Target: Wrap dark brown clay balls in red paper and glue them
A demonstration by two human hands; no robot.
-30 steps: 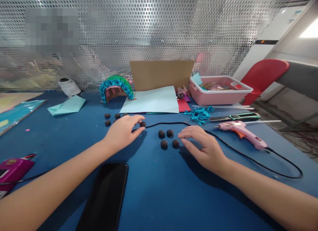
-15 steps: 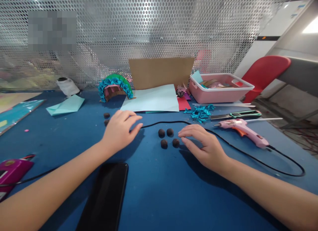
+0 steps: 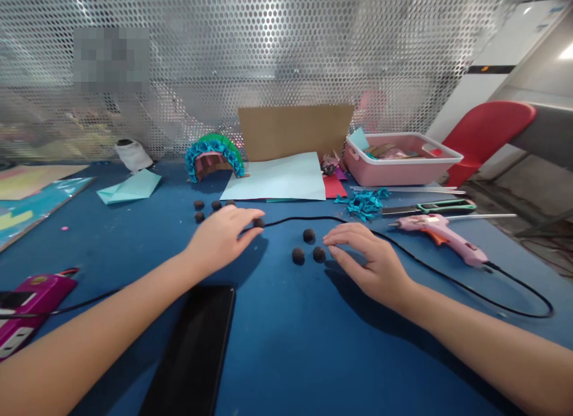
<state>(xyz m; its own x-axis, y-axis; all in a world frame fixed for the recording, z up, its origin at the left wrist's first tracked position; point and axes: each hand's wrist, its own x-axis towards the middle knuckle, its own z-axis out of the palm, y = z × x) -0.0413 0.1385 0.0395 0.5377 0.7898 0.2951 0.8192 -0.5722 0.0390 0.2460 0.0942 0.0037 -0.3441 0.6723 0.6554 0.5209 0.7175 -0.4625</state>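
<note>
Between the thumb and fingertips of my left hand is a small dark ball. Several similar dark balls sit behind and left of that hand, some of them partly hidden by it. My right hand rests at the table with thumb and fingers a little apart and nothing between them. Just left of its fingertips lie three more dark balls, the closest being one ball. A black cord runs along the table behind these three.
At the right lie a pink glue gun, a utility knife and blue paper scraps. Farther back are a pink basket, pale paper and a decorated arch. A phone and a purple power strip lie in front.
My left hand has closed on one ball from the group near my right hand, leaving three there. The view has shifted slightly, and more balls show behind the left hand. My right hand has barely moved.
</note>
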